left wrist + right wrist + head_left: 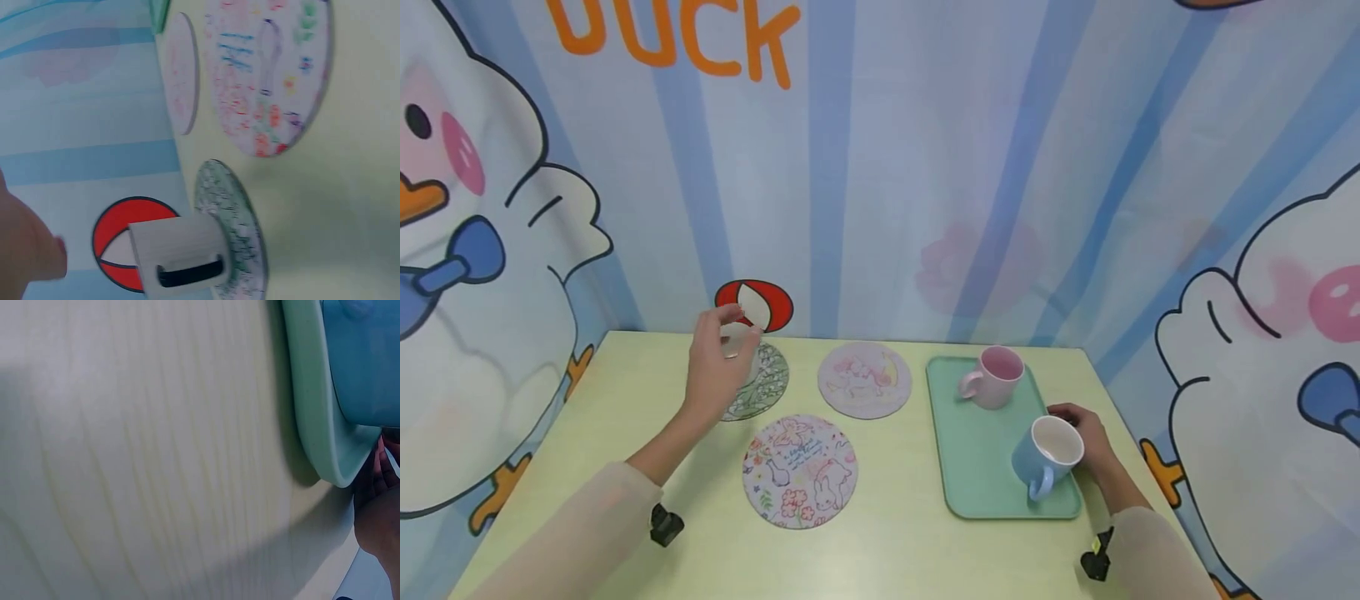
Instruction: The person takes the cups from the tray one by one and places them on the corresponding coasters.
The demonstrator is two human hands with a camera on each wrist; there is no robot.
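Observation:
My left hand [722, 358] hovers around a whitish mug, with thumb and fingers spread apart. In the left wrist view that mug [181, 253], its handle dark-shadowed, stands on a green-patterned round coaster [234, 231]; a visible gap separates it from the fingers. My right hand [1086, 433] rests at the right rim of a green tray [985, 467], partly hidden behind a blue mug [1037, 458]. The right wrist view shows the fingers [378, 478] beside the tray's corner. On the tray's far part stands a pink mug [992, 383].
A pale pink coaster [865, 392] lies left of the tray. Nearer the front lies a round coaster with flowers and a rabbit [801, 492]. A printed curtain [887, 167] hangs behind the pale yellow table [895, 550].

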